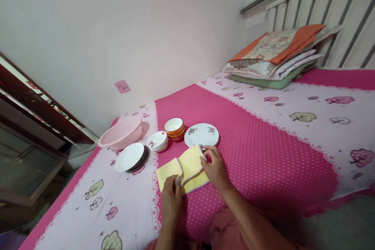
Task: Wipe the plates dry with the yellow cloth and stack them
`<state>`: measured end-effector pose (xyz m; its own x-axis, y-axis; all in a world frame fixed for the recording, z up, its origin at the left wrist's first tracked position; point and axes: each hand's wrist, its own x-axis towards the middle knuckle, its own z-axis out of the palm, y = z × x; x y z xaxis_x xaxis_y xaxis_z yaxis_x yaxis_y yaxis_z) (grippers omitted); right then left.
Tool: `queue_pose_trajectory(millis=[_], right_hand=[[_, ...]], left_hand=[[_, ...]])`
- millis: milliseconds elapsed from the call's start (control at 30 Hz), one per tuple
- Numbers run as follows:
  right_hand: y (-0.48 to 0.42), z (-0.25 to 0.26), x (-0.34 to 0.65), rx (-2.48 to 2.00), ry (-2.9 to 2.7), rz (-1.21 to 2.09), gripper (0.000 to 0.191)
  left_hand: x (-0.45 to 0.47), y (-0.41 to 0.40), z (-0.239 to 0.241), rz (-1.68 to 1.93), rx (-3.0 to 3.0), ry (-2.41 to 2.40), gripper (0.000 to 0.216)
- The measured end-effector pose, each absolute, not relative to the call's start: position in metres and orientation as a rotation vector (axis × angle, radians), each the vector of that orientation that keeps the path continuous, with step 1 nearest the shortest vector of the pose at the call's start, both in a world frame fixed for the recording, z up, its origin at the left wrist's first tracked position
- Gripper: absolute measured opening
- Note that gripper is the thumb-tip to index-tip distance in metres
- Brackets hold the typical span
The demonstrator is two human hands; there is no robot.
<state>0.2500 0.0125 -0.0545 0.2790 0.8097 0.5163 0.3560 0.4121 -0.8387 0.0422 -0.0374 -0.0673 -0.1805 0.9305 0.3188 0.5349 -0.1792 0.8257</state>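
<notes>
A pink-and-white bedspread (254,152) printed with trees covers the bed beside a pale wall (175,27). On its dotted pink band lies a yellow cloth (191,162), partly folded over itself, its pale edging showing. The left hand (171,195) grips the cloth's folded edge on the near side; the right hand (215,168) pinches its far right corner — thumb and fingers closed on it. Just beyond the cloth sits a flowered oval plate (202,134). Beyond and left of the cloth are orange bowls (174,127), stacked small bowls (157,140) and a stack of plates (130,157) — then, farther out, a pink basin (121,133). Folded bedding (272,54) lies well beyond the cloth, to its right.
</notes>
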Motion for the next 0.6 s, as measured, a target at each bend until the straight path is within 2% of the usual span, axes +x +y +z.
queue_pose_trajectory(millis=[167, 300, 400, 533, 600], right_hand=[[0.007, -0.062, 0.259, -1.263, -1.383, 0.470, 0.021], [0.007, -0.075, 0.266, -1.419, -1.394, 0.575, 0.028], [0.007, -0.080, 0.271, -1.488, -1.367, 0.662, 0.028], [0.007, -0.082, 0.277, -1.507, -1.288, 0.811, 0.014], [0.010, -0.083, 0.278, -1.473, -1.227, 0.903, 0.032]], left_hand=[[0.034, -0.042, -0.072, 1.301, 1.764, 1.623, 0.037], [0.024, -0.043, -0.075, 1.317, 1.812, 1.676, 0.029], [0.016, -0.048, -0.075, 1.327, 1.837, 1.715, 0.032], [0.019, -0.060, -0.073, 1.161, 2.016, 1.541, 0.028], [0.021, -0.062, -0.071, 1.122, 2.081, 1.487, 0.029]])
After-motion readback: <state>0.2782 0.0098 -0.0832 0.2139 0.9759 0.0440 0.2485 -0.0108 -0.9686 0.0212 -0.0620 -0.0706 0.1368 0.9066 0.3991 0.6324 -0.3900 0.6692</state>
